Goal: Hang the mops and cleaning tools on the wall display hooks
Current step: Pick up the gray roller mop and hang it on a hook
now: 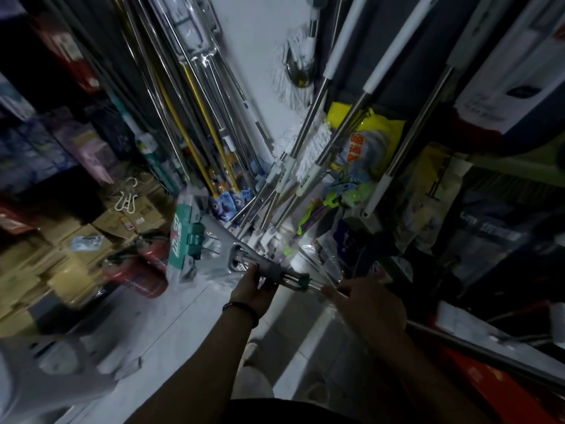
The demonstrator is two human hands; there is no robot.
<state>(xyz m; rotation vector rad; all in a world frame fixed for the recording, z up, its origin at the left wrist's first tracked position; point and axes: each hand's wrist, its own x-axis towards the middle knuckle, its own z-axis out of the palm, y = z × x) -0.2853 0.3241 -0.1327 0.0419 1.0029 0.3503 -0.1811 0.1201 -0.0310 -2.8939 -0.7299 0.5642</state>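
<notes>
Left hand (253,286) grips the mop (220,240) neck, right hand (370,307) holds its pole — two-point hold (head plastic-wrapped, bulky), probably to control the lift for hanging.

1. Left grip (255,284), a dark band at its wrist, held the grey neck of the mop (214,243) just behind the head.
2. Right grip (371,307) was curled over the same mop's steel shaft, which ran on to the lower right.
3. The mop's head was wrapped in clear plastic with a green-and-white label and was held low above the floor (189,316).
4. Steel-handled mops (308,123) hung against the white wall (250,41), a white string mop head (290,75) among them.
5. Yellow poles (195,117) stood to their left.
6. A red fire extinguisher (137,267) lay beside the cardboard boxes (91,234).
7. The picture was dim and its edges blurred.
</notes>
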